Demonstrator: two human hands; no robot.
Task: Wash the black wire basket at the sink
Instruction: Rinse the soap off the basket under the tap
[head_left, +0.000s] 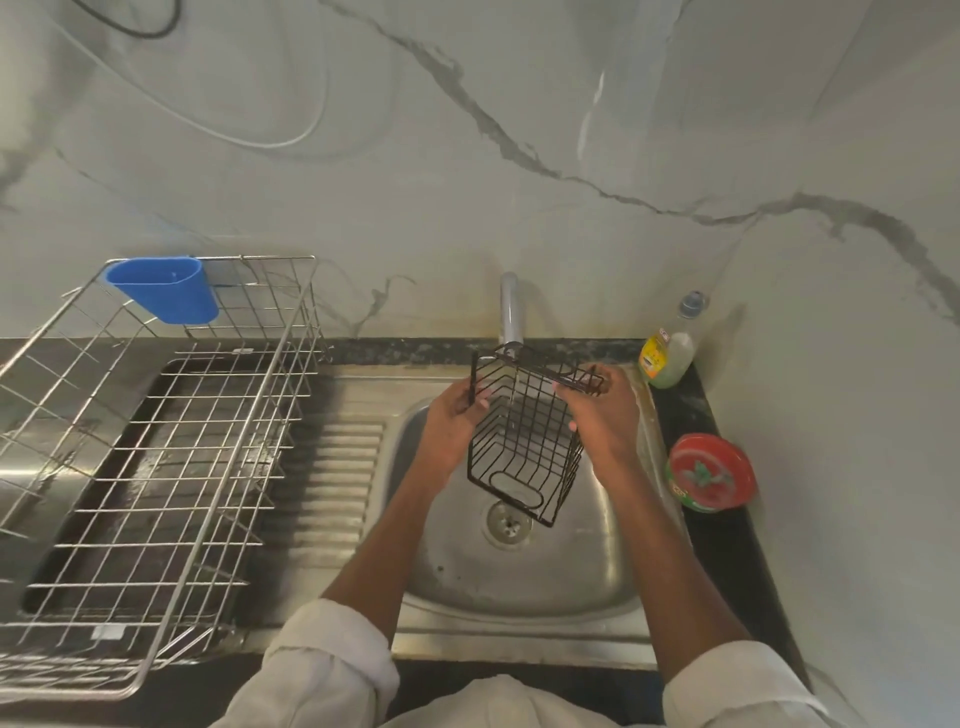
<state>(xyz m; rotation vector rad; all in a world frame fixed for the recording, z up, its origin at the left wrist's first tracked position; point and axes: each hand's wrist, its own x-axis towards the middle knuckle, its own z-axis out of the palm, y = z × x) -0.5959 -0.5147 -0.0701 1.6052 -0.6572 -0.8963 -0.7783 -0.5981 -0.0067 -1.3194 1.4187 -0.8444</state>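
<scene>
Rinsing looks under way rather than finished. Taking the sink (582, 561) as the landmark and going from its left: a steel dish rack (156, 467) stands on the drainboard beside the bowl, a blue cup (166, 291) hung on its far rim, with nothing visibly set to dry in it. Over the bowl, the left hand (452, 421) has its fingers curled round the near-left rim of the black wire basket (524, 441), which hangs tilted above the drain, not touching the bowl. The faucet (511, 312) at the sink's back edge sends a thin stream through the wires. The right hand (602, 415) grips the basket's far-right rim, fingers bent over the wire. Right of the sink stand a detergent bottle (670, 358) and a red tub (711, 473), both untouched. No suds or scrubber show, so soaping and the final rinse probably remain.
</scene>
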